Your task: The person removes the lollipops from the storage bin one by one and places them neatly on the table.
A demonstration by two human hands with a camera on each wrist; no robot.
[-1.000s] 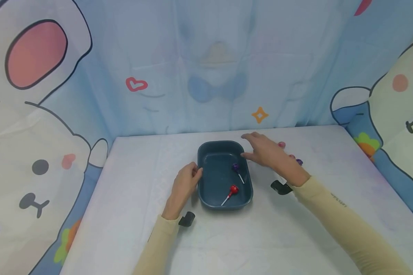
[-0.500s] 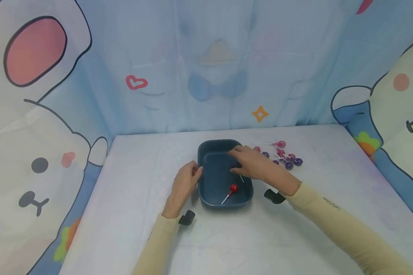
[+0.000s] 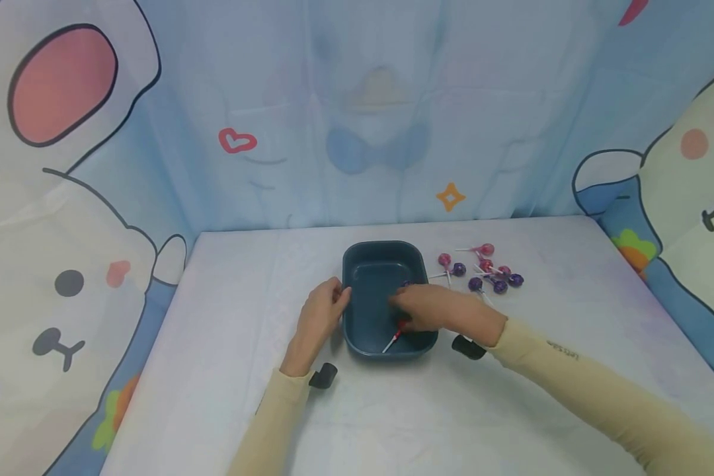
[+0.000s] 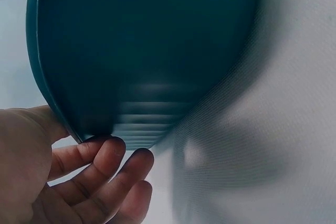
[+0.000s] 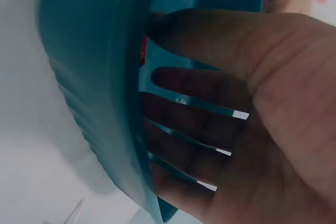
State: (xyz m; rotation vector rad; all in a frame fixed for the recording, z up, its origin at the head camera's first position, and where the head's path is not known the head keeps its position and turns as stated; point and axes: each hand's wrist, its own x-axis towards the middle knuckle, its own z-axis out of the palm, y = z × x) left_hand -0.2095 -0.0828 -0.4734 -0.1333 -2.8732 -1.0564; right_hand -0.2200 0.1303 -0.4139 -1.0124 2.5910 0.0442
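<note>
A dark teal rectangular dish (image 3: 361, 330) stands on the white-covered table. My left hand (image 3: 318, 320) holds its left rim, thumb over the edge and fingers outside, as the left wrist view shows. My right hand (image 3: 437, 308) reaches over the right rim into the dish. Its fingers are spread around a gap in the right wrist view, with nothing seen gripped. Just by the thumb lies a red lollipop (image 3: 401, 325), partly hidden by that hand. Behind the hand, only the top of a purple lollipop (image 3: 407, 283) shows.
Several pink, red and purple lollipops (image 3: 500, 287) lie loose on the table right of the dish. A blue cartoon-printed cloth (image 3: 274, 119) hangs behind the table (image 3: 244, 277).
My right hand has moved from above the dish's far right corner down and nearer, into the dish by the red lollipop. The lollipops on the right came into view. My left hand stayed put.
</note>
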